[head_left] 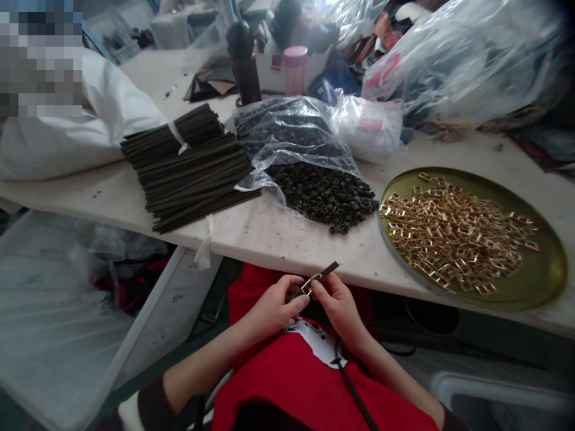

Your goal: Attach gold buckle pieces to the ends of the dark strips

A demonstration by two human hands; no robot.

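Note:
Just below the table edge, both hands meet over the red apron. My left hand [284,300] pinches a small gold buckle [307,287] between thumb and fingers. A short dark strap [331,268] runs through or along the buckle, and my right hand [333,299] grips it, with its tip sticking out past the fingers. How the strap sits in the buckle is partly hidden by the fingers. On the table beyond are a stack of dark strips [193,167], a heap of small black loops [326,194], and a gold oval tray [545,257] heaped with gold buckles [453,233].
A clear plastic bag [296,129] lies over part of the black loops. Behind it stand a dark bottle [245,66] and a pink-lidded jar [295,69]. A white sack [99,120] rests at left, a large plastic bag [471,60] at back right. Below left is a white bin [148,317].

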